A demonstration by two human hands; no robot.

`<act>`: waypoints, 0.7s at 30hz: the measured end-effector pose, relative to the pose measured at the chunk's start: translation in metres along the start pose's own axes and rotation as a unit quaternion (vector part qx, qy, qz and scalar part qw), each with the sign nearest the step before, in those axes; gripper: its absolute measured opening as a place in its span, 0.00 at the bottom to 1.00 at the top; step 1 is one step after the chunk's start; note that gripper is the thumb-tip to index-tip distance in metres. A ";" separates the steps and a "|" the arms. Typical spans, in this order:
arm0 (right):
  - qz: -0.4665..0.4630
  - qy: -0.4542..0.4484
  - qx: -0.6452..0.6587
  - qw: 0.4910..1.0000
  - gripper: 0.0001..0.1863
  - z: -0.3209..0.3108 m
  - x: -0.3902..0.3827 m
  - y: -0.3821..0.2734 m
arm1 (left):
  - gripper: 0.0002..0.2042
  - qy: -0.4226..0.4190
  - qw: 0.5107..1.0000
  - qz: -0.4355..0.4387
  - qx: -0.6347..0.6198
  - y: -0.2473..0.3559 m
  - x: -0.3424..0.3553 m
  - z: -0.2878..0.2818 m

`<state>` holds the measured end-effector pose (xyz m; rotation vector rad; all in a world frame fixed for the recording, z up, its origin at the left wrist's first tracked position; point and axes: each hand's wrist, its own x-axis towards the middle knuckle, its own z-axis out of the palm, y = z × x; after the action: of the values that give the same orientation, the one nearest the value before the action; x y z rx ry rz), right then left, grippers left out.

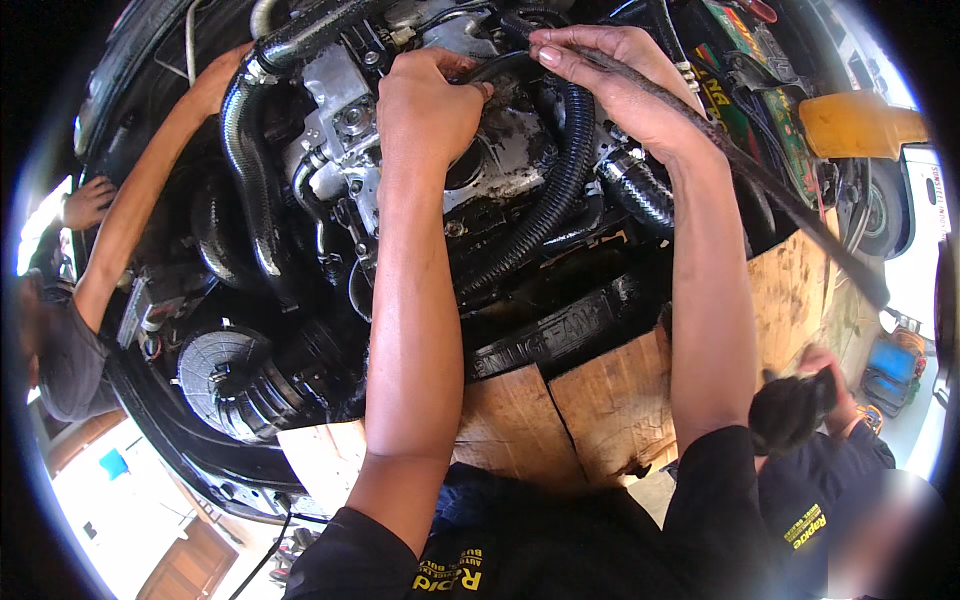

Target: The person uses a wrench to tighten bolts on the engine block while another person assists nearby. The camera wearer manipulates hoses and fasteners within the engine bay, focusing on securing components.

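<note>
My left hand (428, 108) is closed over the top of the greasy metal engine (515, 140), thumb and fingers pressed together. Whatever lies in its pinch is hidden, though a dark curved hose runs right beside the fingertips. My right hand (632, 88) is a little farther right, thumb and fingers closed on a long black hose (770, 185). From that grip the hose slants over my right wrist and sticks out to the lower right, its free end in the air. Beneath my right hand a black corrugated hose (578, 130) bends down toward the front.
Cardboard (615, 405) covers the front edge of the engine bay. A thick black hose (245, 150) and a round ribbed air-intake part (225, 370) are at left. A co-worker's arm (150, 190) reaches in from the left. Another person (810, 480) is at lower right, near a yellow object (860, 125).
</note>
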<state>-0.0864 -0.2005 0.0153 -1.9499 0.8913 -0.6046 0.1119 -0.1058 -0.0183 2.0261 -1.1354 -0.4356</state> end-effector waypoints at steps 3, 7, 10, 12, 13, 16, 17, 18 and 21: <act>-0.034 0.047 -0.009 0.998 0.19 -0.003 -0.002 0.002 | 0.18 -0.010 1.000 0.015 0.020 0.005 -0.001 0.002; 0.015 0.097 0.134 0.986 0.22 0.002 0.007 -0.006 | 0.18 -0.047 0.998 0.009 0.031 0.013 -0.002 -0.006; 0.012 0.030 0.099 0.995 0.17 -0.003 0.008 -0.015 | 0.18 -0.054 0.998 -0.005 0.031 0.008 -0.002 -0.013; -0.003 0.025 0.087 0.996 0.15 -0.006 0.002 -0.019 | 0.17 -0.044 0.998 0.000 0.033 0.010 -0.003 -0.012; -0.018 0.041 0.087 0.995 0.13 -0.002 0.002 -0.017 | 0.17 -0.034 0.999 0.003 0.039 0.010 -0.002 -0.010; -0.069 0.051 0.025 0.996 0.10 0.002 0.008 -0.010 | 0.17 -0.014 0.999 0.033 0.037 0.005 0.005 -0.008; 0.024 0.075 0.063 0.995 0.09 0.010 0.010 -0.021 | 0.17 -0.014 0.998 0.047 0.031 0.002 0.007 -0.006; -0.010 0.052 -0.030 0.998 0.09 0.010 0.014 -0.025 | 0.18 -0.021 0.994 0.076 0.074 0.002 0.009 -0.003; -0.022 0.110 -0.093 0.989 0.14 0.014 0.013 0.011 | 0.21 -0.065 0.986 0.086 0.130 0.009 0.005 -0.014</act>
<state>-0.0724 -0.2067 -0.0004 -2.1028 1.0747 -0.7985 0.1177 -0.1064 -0.0018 2.1209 -1.5024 -0.3507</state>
